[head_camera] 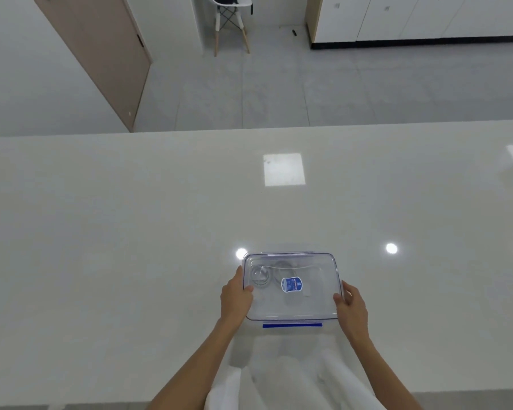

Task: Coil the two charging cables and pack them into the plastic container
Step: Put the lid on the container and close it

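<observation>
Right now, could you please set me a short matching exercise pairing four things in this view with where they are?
Things:
1. left hand
2. right hand
3. blue label
4. blue clip

Places:
A. on the clear lid, near its middle
B. gripping the plastic container at its left end
C. along the container's near edge, toward the person
D. gripping the container at its right end

Pairs: 1-B, 2-D, 3-A, 4-C

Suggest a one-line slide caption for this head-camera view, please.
Both hands, left hand and right hand, grip the lidded plastic container holding coiled cables on the white table.
</observation>
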Action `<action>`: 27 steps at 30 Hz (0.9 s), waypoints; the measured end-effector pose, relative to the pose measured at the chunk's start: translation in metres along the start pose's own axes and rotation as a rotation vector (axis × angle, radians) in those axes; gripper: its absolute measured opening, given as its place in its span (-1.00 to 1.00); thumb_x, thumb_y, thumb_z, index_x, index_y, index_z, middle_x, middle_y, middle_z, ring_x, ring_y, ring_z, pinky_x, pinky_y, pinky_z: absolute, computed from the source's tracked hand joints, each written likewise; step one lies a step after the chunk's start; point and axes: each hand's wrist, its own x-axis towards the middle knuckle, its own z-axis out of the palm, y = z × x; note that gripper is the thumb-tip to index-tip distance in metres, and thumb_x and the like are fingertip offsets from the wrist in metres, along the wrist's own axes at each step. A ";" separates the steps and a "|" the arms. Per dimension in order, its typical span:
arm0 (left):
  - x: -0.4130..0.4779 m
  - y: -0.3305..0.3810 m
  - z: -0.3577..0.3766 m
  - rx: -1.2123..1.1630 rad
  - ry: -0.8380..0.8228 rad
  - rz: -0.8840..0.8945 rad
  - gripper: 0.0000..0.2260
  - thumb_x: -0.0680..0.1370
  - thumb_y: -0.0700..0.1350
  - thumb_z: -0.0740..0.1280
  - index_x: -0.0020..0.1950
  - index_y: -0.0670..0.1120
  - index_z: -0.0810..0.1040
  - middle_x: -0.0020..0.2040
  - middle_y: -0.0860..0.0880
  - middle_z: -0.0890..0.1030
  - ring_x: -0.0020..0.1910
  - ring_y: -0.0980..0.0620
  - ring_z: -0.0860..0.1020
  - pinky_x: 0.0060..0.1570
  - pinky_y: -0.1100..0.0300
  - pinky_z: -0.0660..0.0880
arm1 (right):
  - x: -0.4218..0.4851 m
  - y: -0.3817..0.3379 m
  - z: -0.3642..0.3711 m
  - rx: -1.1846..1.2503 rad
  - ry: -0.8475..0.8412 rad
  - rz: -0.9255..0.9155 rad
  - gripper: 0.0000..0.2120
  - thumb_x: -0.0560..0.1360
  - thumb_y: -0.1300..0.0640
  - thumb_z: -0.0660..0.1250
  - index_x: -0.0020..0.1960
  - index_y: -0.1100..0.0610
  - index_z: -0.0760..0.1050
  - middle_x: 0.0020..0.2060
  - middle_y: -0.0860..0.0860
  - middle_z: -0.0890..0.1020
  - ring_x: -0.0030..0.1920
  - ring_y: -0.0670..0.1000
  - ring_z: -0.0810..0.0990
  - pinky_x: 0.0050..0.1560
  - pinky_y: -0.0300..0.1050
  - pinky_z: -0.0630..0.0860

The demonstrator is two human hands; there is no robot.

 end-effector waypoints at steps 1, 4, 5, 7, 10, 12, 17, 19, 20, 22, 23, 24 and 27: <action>0.002 0.000 0.000 0.001 0.004 -0.007 -0.45 0.56 -0.19 0.30 0.54 -0.05 0.24 0.23 -0.14 0.60 0.23 -0.17 0.54 0.23 0.04 0.47 | 0.003 0.000 -0.001 0.003 -0.002 0.001 -0.61 0.56 0.25 0.29 0.38 0.12 0.42 0.25 0.11 0.59 0.22 0.14 0.58 0.24 0.04 0.48; 0.003 -0.001 0.000 -0.029 0.006 -0.054 -0.44 0.54 -0.20 0.32 0.53 -0.04 0.27 0.25 -0.14 0.60 0.24 -0.17 0.53 0.25 -0.01 0.47 | 0.006 0.003 -0.005 -0.008 -0.023 0.008 -0.62 0.54 0.22 0.32 0.35 0.09 0.45 0.17 0.11 0.64 0.11 0.10 0.62 0.18 0.02 0.51; 0.003 0.000 0.000 -0.048 -0.004 -0.062 -0.44 0.54 -0.20 0.32 0.53 -0.04 0.27 0.26 -0.14 0.59 0.26 -0.16 0.52 0.26 0.00 0.46 | 0.007 0.004 -0.007 -0.007 -0.036 -0.006 -0.62 0.54 0.20 0.34 0.34 0.07 0.46 0.14 0.11 0.66 0.07 0.09 0.63 0.15 0.01 0.51; 0.002 0.003 -0.005 -0.122 -0.053 -0.100 -0.42 0.54 -0.21 0.34 0.54 -0.03 0.25 0.25 -0.14 0.59 0.27 -0.14 0.52 0.26 0.05 0.44 | 0.011 0.004 -0.014 0.029 -0.080 0.000 -0.62 0.52 0.16 0.38 0.32 0.00 0.48 0.09 0.08 0.68 0.04 0.07 0.66 0.11 0.06 0.56; 0.005 -0.002 -0.008 -0.225 -0.135 -0.228 -0.30 0.51 -0.19 0.40 0.57 -0.09 0.14 0.31 -0.18 0.51 0.31 -0.15 0.49 0.31 0.03 0.43 | 0.021 -0.001 -0.020 0.078 -0.171 0.025 -0.61 0.51 0.05 0.40 0.33 -0.05 0.51 0.07 0.04 0.70 0.06 0.07 0.67 0.08 0.15 0.61; 0.003 -0.005 -0.012 -0.304 -0.167 -0.348 -0.21 0.47 -0.19 0.46 0.57 -0.16 0.08 0.38 -0.21 0.44 0.23 -0.14 0.52 0.27 -0.06 0.49 | 0.033 -0.011 -0.010 0.050 -0.172 -0.005 -0.57 0.52 -0.09 0.35 0.38 -0.07 0.47 0.20 0.05 0.65 0.17 0.09 0.62 0.20 0.20 0.56; -0.050 -0.020 0.010 -0.718 -0.531 -0.658 -0.67 0.43 -0.28 0.51 0.13 -0.30 0.52 0.14 -0.26 0.58 -0.10 -0.18 0.65 -0.16 0.02 0.66 | 0.067 -0.065 0.049 -0.018 -0.108 0.007 -0.32 0.52 -0.23 0.29 0.53 0.04 0.22 0.47 0.07 0.38 0.44 0.15 0.38 0.40 0.11 0.29; -0.071 -0.026 0.028 -0.840 -0.601 -0.752 -0.65 0.44 -0.20 0.51 0.10 -0.35 0.52 0.06 -0.29 0.59 -0.14 -0.23 0.68 -0.18 -0.02 0.66 | 0.073 -0.090 0.075 -0.126 -0.124 -0.048 -0.27 0.50 -0.27 0.28 0.54 0.02 0.16 0.46 0.09 0.39 0.42 0.19 0.39 0.37 0.14 0.31; -0.076 -0.027 0.033 -0.865 -0.618 -0.776 -0.63 0.45 -0.17 0.51 0.10 -0.38 0.51 0.02 -0.29 0.59 -0.19 -0.23 0.69 -0.18 -0.02 0.66 | 0.075 -0.101 0.087 -0.193 -0.132 -0.089 -0.25 0.50 -0.29 0.27 0.55 0.02 0.14 0.44 0.11 0.42 0.40 0.21 0.41 0.35 0.15 0.33; -0.078 -0.026 0.030 -0.754 -0.672 -0.737 -0.70 0.47 -0.18 0.49 0.05 -0.36 0.53 0.01 -0.29 0.63 -0.26 -0.14 0.70 -0.23 0.11 0.65 | 0.080 -0.117 0.104 -0.272 -0.154 -0.143 -0.25 0.51 -0.29 0.26 0.55 0.03 0.11 0.41 0.13 0.44 0.38 0.22 0.44 0.33 0.15 0.33; -0.077 -0.027 0.024 -0.619 -0.690 -0.695 -0.79 0.48 -0.20 0.48 -0.03 -0.31 0.56 0.03 -0.28 0.65 -0.30 -0.06 0.70 -0.28 0.19 0.63 | 0.083 -0.122 0.109 -0.266 -0.177 -0.154 -0.25 0.51 -0.28 0.28 0.55 0.02 0.11 0.42 0.12 0.44 0.39 0.20 0.43 0.35 0.15 0.32; -0.074 -0.033 0.016 -0.471 -0.679 -0.664 -0.88 0.50 -0.24 0.44 -0.11 -0.28 0.56 0.05 -0.29 0.66 -0.34 -0.01 0.68 -0.36 0.24 0.60 | 0.084 -0.125 0.110 -0.222 -0.205 -0.149 -0.23 0.50 -0.26 0.31 0.56 0.02 0.11 0.44 0.11 0.42 0.41 0.18 0.41 0.38 0.15 0.31; -0.051 -0.050 -0.011 -0.348 -0.432 -0.715 -0.91 0.54 -0.35 0.28 -0.14 -0.32 0.55 -0.15 -0.30 0.67 -0.54 -0.01 0.60 -0.52 0.21 0.55 | 0.087 -0.131 0.102 -0.010 -0.295 -0.083 -0.12 0.46 -0.17 0.43 0.58 0.04 0.03 0.51 0.14 0.30 0.48 0.16 0.31 0.45 0.11 0.27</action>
